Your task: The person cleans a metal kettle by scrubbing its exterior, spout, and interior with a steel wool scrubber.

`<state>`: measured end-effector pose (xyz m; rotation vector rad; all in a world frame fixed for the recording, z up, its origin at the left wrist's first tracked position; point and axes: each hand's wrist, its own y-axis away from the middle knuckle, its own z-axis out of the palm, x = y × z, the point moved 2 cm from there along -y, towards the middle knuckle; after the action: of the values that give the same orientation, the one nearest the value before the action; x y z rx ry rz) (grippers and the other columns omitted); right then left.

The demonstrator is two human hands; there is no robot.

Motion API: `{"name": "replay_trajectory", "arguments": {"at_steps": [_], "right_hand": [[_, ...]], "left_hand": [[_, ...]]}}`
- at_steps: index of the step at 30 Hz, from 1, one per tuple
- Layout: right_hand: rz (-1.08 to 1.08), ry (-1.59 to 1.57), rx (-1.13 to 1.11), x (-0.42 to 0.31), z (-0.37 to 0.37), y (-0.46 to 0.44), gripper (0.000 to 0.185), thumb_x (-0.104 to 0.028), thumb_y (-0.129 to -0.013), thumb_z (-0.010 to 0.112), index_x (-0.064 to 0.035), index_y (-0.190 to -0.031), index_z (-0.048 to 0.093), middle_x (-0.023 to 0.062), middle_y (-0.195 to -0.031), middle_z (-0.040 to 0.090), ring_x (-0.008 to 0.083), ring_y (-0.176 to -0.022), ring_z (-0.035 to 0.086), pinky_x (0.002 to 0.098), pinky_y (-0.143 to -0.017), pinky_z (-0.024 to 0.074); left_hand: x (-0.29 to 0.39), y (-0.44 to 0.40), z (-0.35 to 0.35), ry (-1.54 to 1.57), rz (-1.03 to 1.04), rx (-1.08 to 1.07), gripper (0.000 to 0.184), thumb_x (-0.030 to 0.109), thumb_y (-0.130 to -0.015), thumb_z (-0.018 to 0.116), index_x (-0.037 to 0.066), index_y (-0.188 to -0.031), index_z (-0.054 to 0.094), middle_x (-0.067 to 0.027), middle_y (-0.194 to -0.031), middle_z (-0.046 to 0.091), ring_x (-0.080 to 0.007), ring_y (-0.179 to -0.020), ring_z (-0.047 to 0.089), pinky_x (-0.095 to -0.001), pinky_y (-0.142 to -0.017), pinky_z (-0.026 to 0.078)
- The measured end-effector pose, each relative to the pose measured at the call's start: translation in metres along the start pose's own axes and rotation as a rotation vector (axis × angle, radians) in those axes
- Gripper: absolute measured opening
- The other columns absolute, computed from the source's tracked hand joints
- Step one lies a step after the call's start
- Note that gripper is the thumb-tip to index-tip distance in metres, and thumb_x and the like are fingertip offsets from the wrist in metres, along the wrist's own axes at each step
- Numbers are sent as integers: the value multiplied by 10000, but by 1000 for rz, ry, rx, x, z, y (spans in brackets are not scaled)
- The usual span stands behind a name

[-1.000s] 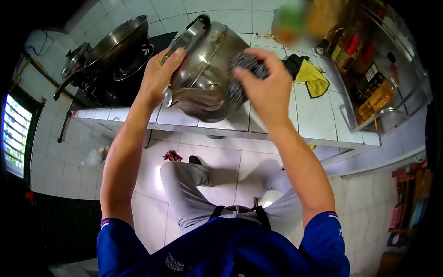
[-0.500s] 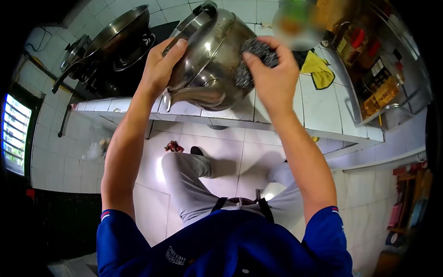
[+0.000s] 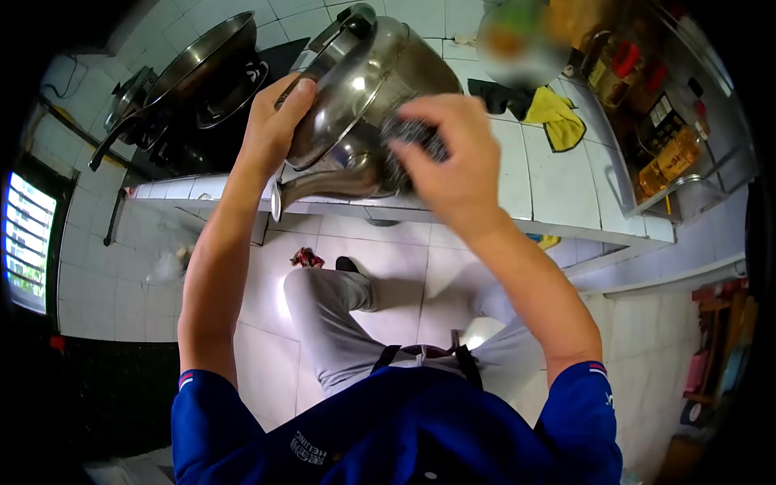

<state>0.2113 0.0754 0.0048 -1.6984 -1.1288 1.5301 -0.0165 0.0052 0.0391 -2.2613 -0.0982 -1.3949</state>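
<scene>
A shiny metal kettle (image 3: 356,97) is tilted on its side above the edge of the tiled counter (image 3: 558,190), its spout pointing down and to the left. My left hand (image 3: 275,121) is closed on the kettle's handle side, with the thumb on top. In my right hand (image 3: 457,158) is a dark steel wool scrubber (image 3: 416,137), pressed against the kettle's lower body near the spout. The fingers of that hand are slightly blurred and cover part of the scrubber.
A wok (image 3: 202,61) rests on the black stove at the left. Behind my right hand lies a yellow and black cloth (image 3: 558,120). A rack with bottles (image 3: 669,162) stands at the right, and a blurred round shape (image 3: 524,44) is at the back.
My right hand has moved left with the scrubber, from the kettle's right side to nearer the spout. The kettle has turned slightly, and more of the cloth shows.
</scene>
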Motion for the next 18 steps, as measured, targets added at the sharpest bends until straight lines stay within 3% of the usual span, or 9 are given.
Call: {"name": "replay_trajectory", "arguments": {"at_steps": [1, 3, 5, 7, 8, 11, 15, 17, 18], "right_hand": [[-141, 0, -53, -3, 1, 6, 307, -56, -717, 786, -76, -1008, 694, 96, -1021, 687, 298, -1007, 609, 381, -873, 503], [249, -28, 89, 9, -3, -2, 335, -41, -680, 784, -96, -999, 695, 90, -1003, 678, 320, -1000, 601, 413, -871, 498], [310, -84, 137, 16, 2, 0, 336, -44, -671, 780, -100, -991, 691, 87, -998, 669, 328, -995, 594, 418, -864, 496], [-101, -40, -51, -7, 7, 7, 330, -36, -676, 774, -98, -988, 685, 87, -1000, 664, 327, -993, 593, 413, -875, 495], [-149, -8, -40, -5, 4, 5, 333, -21, -670, 772, -92, -981, 677, 85, -998, 661, 323, -999, 594, 405, -886, 496], [525, -236, 115, 26, 1, -16, 328, -57, -691, 786, -98, -998, 678, 96, -989, 662, 311, -1016, 593, 394, -911, 479], [-142, -16, -40, 1, 3, -3, 321, -99, -730, 796, -58, -1023, 672, 144, -977, 660, 332, -977, 616, 413, -865, 506], [397, -67, 87, 27, 0, -13, 332, -64, -682, 806, -82, -986, 673, 106, -969, 657, 325, -993, 599, 408, -878, 488], [439, -158, 97, 28, 2, -13, 334, -48, -669, 804, -91, -972, 671, 89, -971, 657, 320, -1005, 589, 403, -890, 481]], "left_hand": [[2, 3, 3, -14, 72, -8, 516, 532, -976, 574, 25, -1015, 662, 35, -811, 582, -64, -749, 481, -222, -666, 378], [4, 4, 5, -11, -79, 35, 479, 498, -985, 571, 30, -1018, 670, 27, -816, 590, -68, -760, 492, -219, -679, 385], [3, 2, 0, -37, -63, 34, 471, 485, -990, 562, 27, -1025, 671, 23, -825, 601, -69, -773, 506, -216, -701, 396], [4, 4, 5, -56, 73, 40, 460, 477, -997, 551, 34, -1009, 671, 35, -799, 587, -61, -752, 490, -221, -682, 384], [4, 4, 5, -52, 75, 26, 464, 487, -999, 549, 41, -1016, 675, 35, -802, 588, -59, -759, 490, -224, -686, 386], [-2, 2, -1, 15, -76, 19, 486, 511, -1004, 538, 45, -1045, 674, 48, -812, 570, -40, -748, 462, -214, -665, 364], [-2, 3, 3, -23, 80, 50, 495, 520, -1009, 532, 45, -1036, 668, 61, -795, 550, -32, -732, 444, -215, -643, 346], [-10, -1, -3, 20, -35, 34, 510, 531, -1007, 535, 40, -1043, 667, 58, -812, 566, -43, -754, 466, -215, -666, 369], [-1, 2, 1, 7, -37, 58, 485, 504, -1015, 528, 38, -1017, 659, 64, -810, 557, -47, -752, 457, -216, -667, 368]]}}
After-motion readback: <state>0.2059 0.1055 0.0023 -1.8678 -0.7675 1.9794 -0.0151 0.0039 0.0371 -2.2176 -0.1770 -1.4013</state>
